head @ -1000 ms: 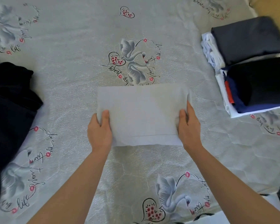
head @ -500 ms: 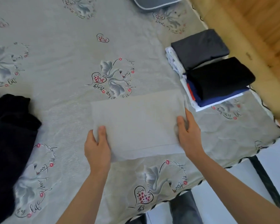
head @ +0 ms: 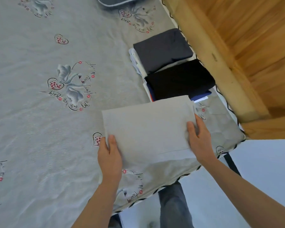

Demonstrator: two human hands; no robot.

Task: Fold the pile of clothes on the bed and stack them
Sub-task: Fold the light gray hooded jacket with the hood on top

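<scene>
Left hand and right hand apart, each pinching one short end of folded grey garment, thumbs on top, fingers hidden beneath. Garment held between hands, far corner overlapping black-topped stack. Dark grey-topped stack just beyond, against wooden bed frame

Both hands, the left hand and the right hand, have carried the folded grey cloth rightward off its earlier spot. Its far edge now overlaps the near edge of the black-topped stack.
</scene>
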